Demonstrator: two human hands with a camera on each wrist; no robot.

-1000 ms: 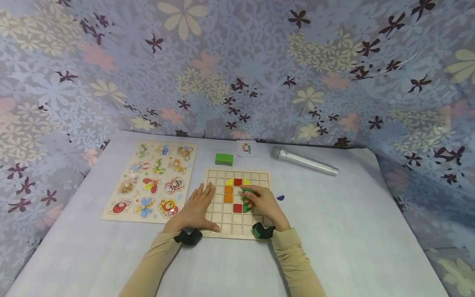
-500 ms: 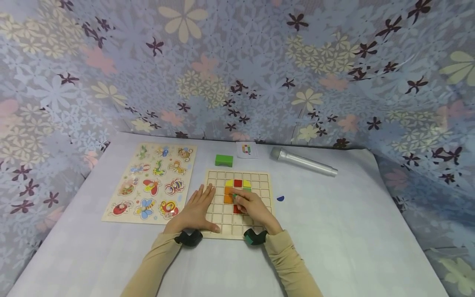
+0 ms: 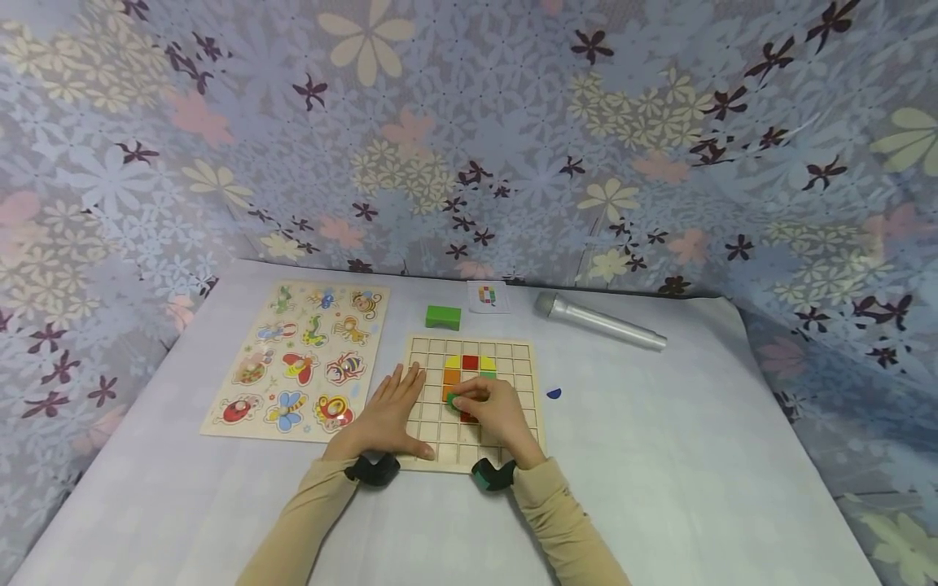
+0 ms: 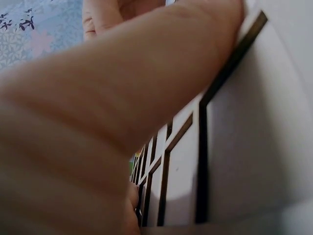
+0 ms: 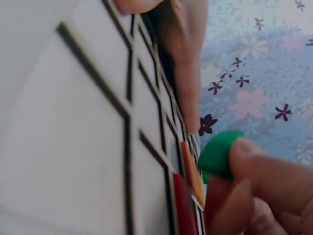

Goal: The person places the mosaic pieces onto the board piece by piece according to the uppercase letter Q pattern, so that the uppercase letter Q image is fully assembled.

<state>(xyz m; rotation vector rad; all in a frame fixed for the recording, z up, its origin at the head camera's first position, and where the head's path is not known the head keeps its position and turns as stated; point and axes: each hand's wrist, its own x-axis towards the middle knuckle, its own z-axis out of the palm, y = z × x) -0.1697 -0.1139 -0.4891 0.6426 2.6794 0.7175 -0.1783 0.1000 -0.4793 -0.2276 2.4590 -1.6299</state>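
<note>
A wooden grid board [image 3: 432,433] lies in the middle of the table with several coloured pieces in its cells. Two orange squares [image 3: 452,377] run down the left of the pattern. Red squares [image 3: 470,362] sit at top and bottom, and yellow rounded pieces [image 3: 453,361] fill the upper corners. My right hand [image 3: 501,413] pinches a green piece with a curved edge [image 5: 220,152] between thumb and fingers, just over the pattern's lower left, beside the orange. It partly covers the green and red pieces. My left hand [image 3: 388,411] rests, fingers spread, on the board's left edge.
An insect puzzle board [image 3: 296,362] lies to the left. Behind the grid board are a green arched block [image 3: 443,317] and a small pattern card [image 3: 488,297]. A silver microphone [image 3: 604,321] lies at the back right, and a blue half-round piece [image 3: 554,393] lies right of the board.
My right hand has moved left across the pattern, carrying the green piece from the right column to the lower left. My left hand has stayed in place.
</note>
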